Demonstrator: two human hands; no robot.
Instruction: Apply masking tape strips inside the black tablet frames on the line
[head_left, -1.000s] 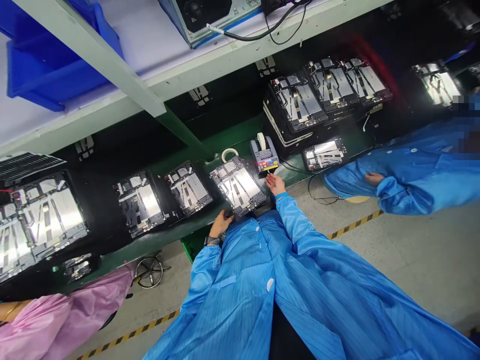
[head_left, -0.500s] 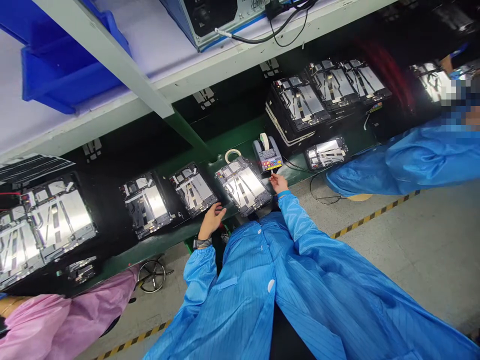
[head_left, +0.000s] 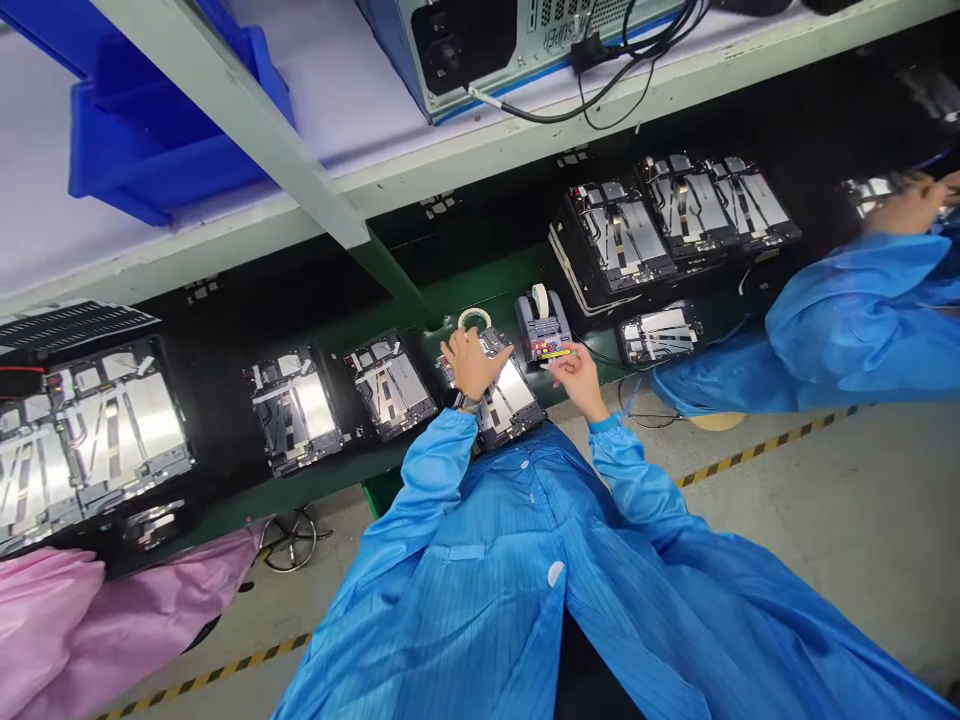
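Observation:
My left hand (head_left: 472,365) lies on a dark tablet-like device with its back open (head_left: 516,392), fingers spread, and covers the device's upper left part. The device sits on the green bench edge (head_left: 420,465), with silver foil panels and dark strips inside. My right hand (head_left: 577,380) is close to the front of an electric tape dispenser (head_left: 541,325), its fingers pinched together. Whether they hold a strip of tape is too small to tell. A loose ring of tape (head_left: 474,319) lies just beyond my left fingertips.
Several similar devices (head_left: 390,385) lie along the bench, and more are stacked on a black case (head_left: 619,235). A co-worker's blue sleeve (head_left: 855,320) and hand (head_left: 907,208) are at right, a pink sleeve (head_left: 135,620) at lower left. A shelf with a blue bin (head_left: 165,130) runs overhead.
My left hand has moved from beside the device onto its top. My right hand has drawn back from the dispenser. The co-worker's hand has come into view at right.

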